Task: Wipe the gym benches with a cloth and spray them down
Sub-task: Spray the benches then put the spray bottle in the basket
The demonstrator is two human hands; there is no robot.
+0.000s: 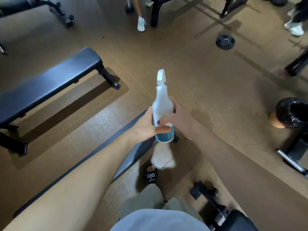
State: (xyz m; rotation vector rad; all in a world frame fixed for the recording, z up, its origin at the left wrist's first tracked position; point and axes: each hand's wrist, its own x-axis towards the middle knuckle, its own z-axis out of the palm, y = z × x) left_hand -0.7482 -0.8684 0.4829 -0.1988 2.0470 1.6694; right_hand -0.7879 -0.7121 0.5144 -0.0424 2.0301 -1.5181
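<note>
Both hands, left hand (146, 125) and right hand (180, 119), curl their fingers round the spray bottle (162, 110), held above the near bench (130, 147). No trigger grip: it might slip.

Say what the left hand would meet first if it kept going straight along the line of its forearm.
Nothing new: the left hand already grips the spray bottle, which blocks that line, with the right hand holding it from the other side. Beyond them only bare floor shows, though depth is unclear.
</note>
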